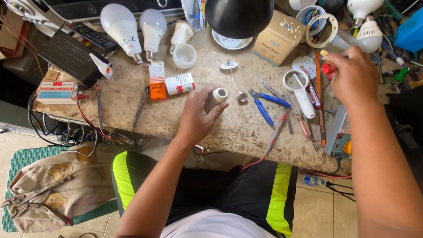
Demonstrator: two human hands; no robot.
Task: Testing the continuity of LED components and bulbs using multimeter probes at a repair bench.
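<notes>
Head view looks down on a cluttered stone tabletop (189, 112). Left hand (198, 117) wraps around a small beige bulb base (216, 99), its open end poking out above the thumb. Right hand (352, 77) is clenched on a red-handled tool (328, 68), well apart, near the blue pliers (264, 103).

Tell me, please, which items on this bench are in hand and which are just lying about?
In hand:
- left hand holds a white bulb base
- right hand grips a red-handled tool

Lying about:
- two white LED bulbs
- blue-handled pliers
- remote control
- cardboard box
- black lamp shade
</notes>
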